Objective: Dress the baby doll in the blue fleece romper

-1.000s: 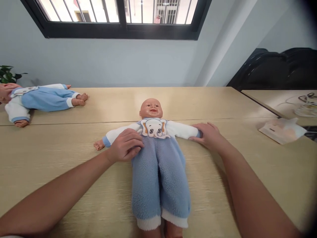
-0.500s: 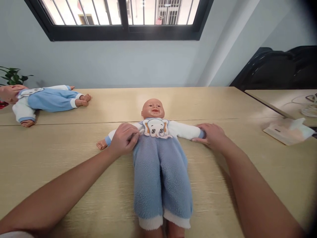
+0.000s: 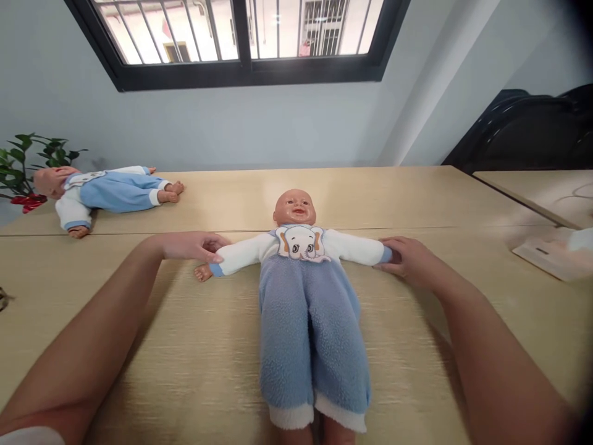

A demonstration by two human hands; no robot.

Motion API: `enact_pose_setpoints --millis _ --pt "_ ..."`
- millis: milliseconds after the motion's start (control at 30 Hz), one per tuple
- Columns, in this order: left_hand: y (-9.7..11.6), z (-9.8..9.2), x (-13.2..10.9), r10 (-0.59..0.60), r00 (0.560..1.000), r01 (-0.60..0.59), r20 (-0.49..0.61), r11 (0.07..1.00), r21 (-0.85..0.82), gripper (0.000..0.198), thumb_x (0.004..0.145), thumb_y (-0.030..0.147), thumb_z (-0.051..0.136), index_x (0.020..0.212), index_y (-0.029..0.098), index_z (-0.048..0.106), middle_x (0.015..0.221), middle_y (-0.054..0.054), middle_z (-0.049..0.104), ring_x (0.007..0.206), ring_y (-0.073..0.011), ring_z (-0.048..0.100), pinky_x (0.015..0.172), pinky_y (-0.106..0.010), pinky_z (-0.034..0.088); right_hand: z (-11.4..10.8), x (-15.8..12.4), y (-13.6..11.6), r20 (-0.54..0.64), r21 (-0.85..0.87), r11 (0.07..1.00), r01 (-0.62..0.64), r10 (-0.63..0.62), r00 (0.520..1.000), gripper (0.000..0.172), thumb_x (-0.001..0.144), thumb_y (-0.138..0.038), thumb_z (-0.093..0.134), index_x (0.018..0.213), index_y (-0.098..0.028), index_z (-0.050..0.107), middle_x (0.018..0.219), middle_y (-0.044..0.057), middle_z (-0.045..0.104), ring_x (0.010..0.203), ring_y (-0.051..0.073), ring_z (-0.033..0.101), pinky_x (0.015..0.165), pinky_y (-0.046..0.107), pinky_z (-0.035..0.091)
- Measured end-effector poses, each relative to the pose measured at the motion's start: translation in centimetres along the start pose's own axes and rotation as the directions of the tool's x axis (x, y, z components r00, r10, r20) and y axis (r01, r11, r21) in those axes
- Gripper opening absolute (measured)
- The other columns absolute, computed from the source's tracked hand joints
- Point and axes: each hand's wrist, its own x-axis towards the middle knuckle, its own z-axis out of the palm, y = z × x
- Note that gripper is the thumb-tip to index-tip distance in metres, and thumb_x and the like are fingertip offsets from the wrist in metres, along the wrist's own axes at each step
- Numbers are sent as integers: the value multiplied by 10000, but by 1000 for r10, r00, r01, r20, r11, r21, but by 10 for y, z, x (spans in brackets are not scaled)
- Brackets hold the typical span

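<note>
A baby doll (image 3: pixel 296 259) lies on its back on the table, head toward the wall and both arms stretched out sideways. It wears fuzzy blue trousers and a white-sleeved top with an elephant patch (image 3: pixel 302 242). My left hand (image 3: pixel 197 246) is at the sleeve near the blue cuff on the left, thumb and fingers apart, the thumb touching the fabric. The doll's small hand (image 3: pixel 202 272) shows below it. On the other side, my right hand (image 3: pixel 407 262) wraps round the end of the doll's arm at the cuff, hiding that doll hand.
A second doll (image 3: pixel 115 190) in similar clothes lies at the back left, before a potted plant (image 3: pixel 21 161). A tissue pack (image 3: pixel 551 252) lies on the right of the wooden table (image 3: pixel 185 371). Black chairs (image 3: pixel 523 130) stand beyond, and a barred window (image 3: pixel 245 68) is above.
My left hand has slid outward from the doll's upper sleeve to near its cuff, loosening from a pinch. My right hand stays at the other cuff. The view has shifted slightly left.
</note>
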Motion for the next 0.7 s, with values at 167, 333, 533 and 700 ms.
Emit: enact_pose_setpoints --millis 167,333,533,700 --pt "1 5 10 4 999 -3 48 1000 -20 541 843 645 655 1154 203 677 1105 -55 701 1006 -252 621 818 -281 463 -3 1 -7 40 24 999 -25 24 999 390 798 -518 722 1068 -238 750 1079 109 751 946 335 673 831 454 517" --pt "-2 7 16 21 999 -20 39 999 -37 498 868 632 631 1126 207 662 1105 -56 674 1016 -244 600 827 -271 447 -5 2 -14 76 20 999 -46 45 996 392 804 -570 720 1000 -231 734 985 97 737 899 319 652 788 425 491" --pt "-10 6 15 55 995 -47 77 993 -109 503 834 605 684 1127 196 671 1045 -57 689 944 -234 627 787 -275 476 -6 -2 -15 96 58 995 -79 73 993 344 807 -517 721 992 -227 723 953 80 724 864 297 645 756 397 484" --pt "-15 5 7 119 990 -99 74 970 -224 611 798 595 731 1293 246 650 1145 -78 720 1039 -271 659 851 -325 515 -11 -5 -19 72 109 989 -98 90 993 361 824 -413 685 1151 -261 711 956 54 740 783 265 658 677 374 523"
